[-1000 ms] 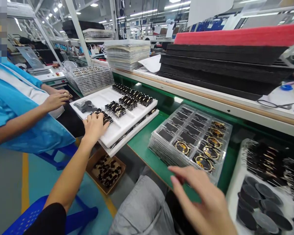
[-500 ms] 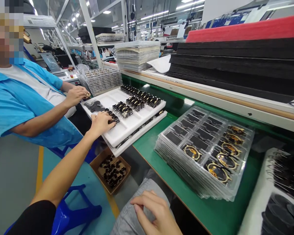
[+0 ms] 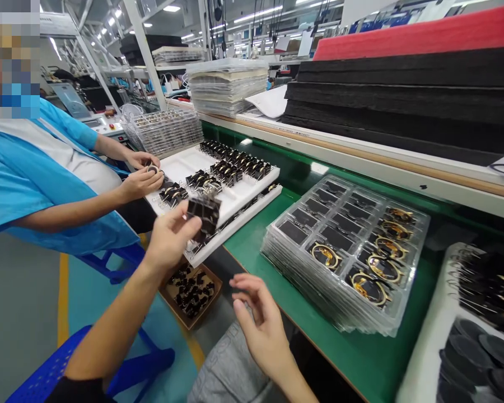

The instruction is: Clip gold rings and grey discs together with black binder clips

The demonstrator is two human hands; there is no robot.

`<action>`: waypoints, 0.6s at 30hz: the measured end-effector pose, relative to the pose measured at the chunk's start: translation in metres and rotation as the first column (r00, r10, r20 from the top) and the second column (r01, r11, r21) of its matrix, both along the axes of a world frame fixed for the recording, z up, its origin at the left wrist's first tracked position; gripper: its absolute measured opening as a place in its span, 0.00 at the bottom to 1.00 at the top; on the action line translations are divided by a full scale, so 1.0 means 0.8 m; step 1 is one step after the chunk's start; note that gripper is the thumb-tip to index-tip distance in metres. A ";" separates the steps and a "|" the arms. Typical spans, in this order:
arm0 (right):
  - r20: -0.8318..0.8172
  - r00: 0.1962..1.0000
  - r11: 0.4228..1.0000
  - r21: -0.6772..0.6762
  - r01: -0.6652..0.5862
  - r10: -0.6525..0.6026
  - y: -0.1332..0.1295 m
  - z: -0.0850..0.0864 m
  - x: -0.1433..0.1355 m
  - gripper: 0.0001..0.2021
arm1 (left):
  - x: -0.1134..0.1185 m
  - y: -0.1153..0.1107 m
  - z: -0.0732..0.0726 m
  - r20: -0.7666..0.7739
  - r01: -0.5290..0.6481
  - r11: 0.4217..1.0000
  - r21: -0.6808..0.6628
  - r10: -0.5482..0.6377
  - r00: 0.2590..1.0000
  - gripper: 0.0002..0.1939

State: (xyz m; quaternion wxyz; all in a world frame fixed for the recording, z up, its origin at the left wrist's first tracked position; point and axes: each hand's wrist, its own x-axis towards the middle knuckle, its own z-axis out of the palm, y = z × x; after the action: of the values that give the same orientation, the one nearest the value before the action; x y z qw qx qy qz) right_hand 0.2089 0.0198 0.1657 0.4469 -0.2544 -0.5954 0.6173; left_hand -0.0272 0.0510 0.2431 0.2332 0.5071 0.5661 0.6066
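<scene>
My left hand is closed on a black binder clip, raised in front of the white foam tray. Motion smears the clip, so whether several are held together and what they grip is unclear. Rows of black binder clips, with gold-coloured edges showing between them, stand in that tray. Over my lap hovers my right hand, empty, its fingers parted and slightly curled. To its right, a stack of clear plastic trays holds gold-rimmed round parts and black pads.
A co-worker's hands hold a small ring-shaped piece at the tray's far left. Below the bench edge sits a cardboard box of loose black clips. Another foam tray with clips and dark discs lies at right. Black foam sheets fill the shelf.
My left hand has lifted the binder clip from the foam tray and moved right, toward me. My right hand has risen and its fingers have spread. The co-worker's hands have shifted slightly right.
</scene>
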 end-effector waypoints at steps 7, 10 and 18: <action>-0.186 0.974 0.983 -0.157 0.100 -0.129 0.010 -0.017 -0.014 0.11 | 0.118 -0.056 -0.063 0.030 0.247 0.955 -0.165 -0.246 0.969 0.12; -0.166 0.977 0.949 -0.304 0.077 -0.133 -0.001 -0.045 -0.009 0.15 | 0.132 -0.069 -0.089 -0.062 0.206 0.948 -0.244 -0.227 0.972 0.10; -0.287 0.949 0.754 -0.650 -0.093 -0.130 -0.025 -0.080 -0.003 0.17 | 0.117 -0.107 -0.126 -0.178 0.331 0.883 -0.332 -0.403 0.898 0.26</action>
State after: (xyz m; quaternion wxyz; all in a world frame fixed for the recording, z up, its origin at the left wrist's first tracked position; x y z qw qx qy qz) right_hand 0.2062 -0.0002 0.1020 0.4244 -0.2991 -0.2594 0.8143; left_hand 0.0665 -0.0348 0.1421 0.3466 0.6352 0.5668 0.3937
